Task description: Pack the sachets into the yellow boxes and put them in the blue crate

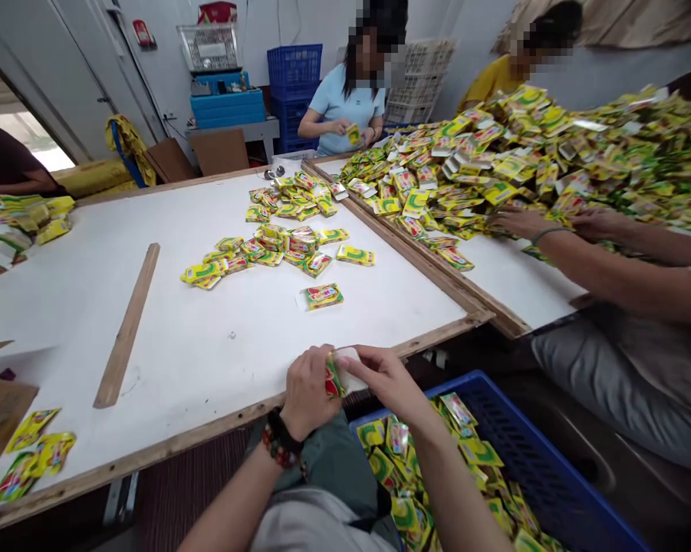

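Both my hands meet at the near edge of the white table. My left hand is closed around a small yellow-green packet with a red print. My right hand pinches the same packet from the right, where a white part shows between the fingers. A loose packet lies just beyond my hands. Further out, a scatter of similar packets covers the table's middle. A blue crate with several packets in it sits below my right forearm.
A wooden slat lies on the table at left. A second table at right carries a big heap of packets, with a seated person's hands in it. Two more people work at the far side. Cardboard and packets lie at near left.
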Demonstrator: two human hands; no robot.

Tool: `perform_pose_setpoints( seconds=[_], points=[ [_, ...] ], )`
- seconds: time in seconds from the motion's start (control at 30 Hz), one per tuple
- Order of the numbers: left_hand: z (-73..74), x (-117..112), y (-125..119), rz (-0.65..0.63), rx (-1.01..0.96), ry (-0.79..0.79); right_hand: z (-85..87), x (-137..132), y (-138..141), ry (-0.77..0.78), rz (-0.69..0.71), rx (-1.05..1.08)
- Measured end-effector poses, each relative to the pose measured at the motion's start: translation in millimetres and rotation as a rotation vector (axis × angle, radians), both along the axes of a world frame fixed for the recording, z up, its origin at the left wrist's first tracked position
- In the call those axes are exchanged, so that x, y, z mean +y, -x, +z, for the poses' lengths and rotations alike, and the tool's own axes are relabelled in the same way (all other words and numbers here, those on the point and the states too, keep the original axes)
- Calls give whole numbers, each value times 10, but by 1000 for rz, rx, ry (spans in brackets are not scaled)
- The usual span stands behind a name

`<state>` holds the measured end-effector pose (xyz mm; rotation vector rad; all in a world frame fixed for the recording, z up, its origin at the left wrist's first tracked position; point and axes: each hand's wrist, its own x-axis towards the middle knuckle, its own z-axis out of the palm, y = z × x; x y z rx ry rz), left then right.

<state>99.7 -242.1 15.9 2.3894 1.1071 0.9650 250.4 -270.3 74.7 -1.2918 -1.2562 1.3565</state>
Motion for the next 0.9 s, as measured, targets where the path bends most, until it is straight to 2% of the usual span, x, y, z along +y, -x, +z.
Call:
perform_pose_setpoints(
  seconds=[0.1,0.2,0.3,0.37,0.5,0.6,0.7,0.8,0.9],
  points=[
    [-33,-63,24,122,-84,130,-55,-44,85,-42,-40,100],
    [-82,-124,40,137,-124,196,-173,-59,173,-78,-104,67],
    [-143,-144,47,171,-179,144,-295,-53,244,-60,-223,66],
    [-183,-144,49,159,-200,85,-342,-45,264,-19,-254,94],
    [-249,-144,58,98,-216,33,-317,-57,281,-26,-144,135],
    [-274,-145,69,117,-233,56,-265,-104,348,-158,-102,-12],
    [-259,-139,74,104,-141,124,-265,-149,459,-291,-220,-201],
    [-218,-129,66,87,-74,165,-292,-155,532,-254,-361,-278],
    [-211,-123,54,97,-90,185,-280,-122,524,-195,-364,-280]
  ],
)
